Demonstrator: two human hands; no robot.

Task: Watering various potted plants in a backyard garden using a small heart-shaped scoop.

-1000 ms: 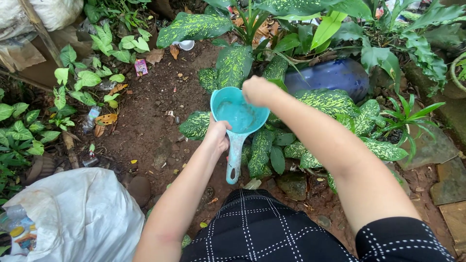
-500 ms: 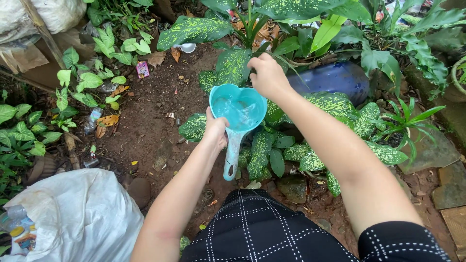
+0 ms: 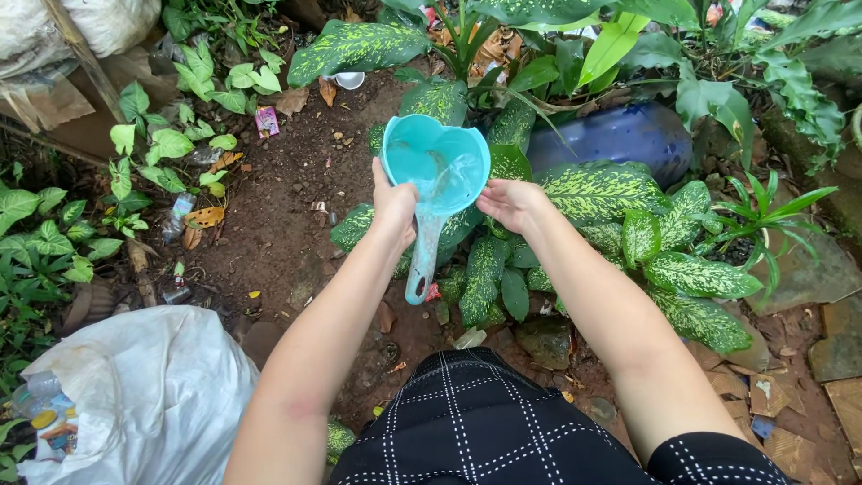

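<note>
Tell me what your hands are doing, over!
Left hand grips teal dipper at its rim. Right hand open at the bowl's right edge. Water inside. Spotted-leaf plant directly beneath.

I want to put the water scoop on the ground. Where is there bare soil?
Bare soil lies left of the teal scoop, between the small-leaf plants and the spotted-leaf plant. Right of the scoop it is crowded with leaves and the blue pot. The white sack fills the lower left.
</note>
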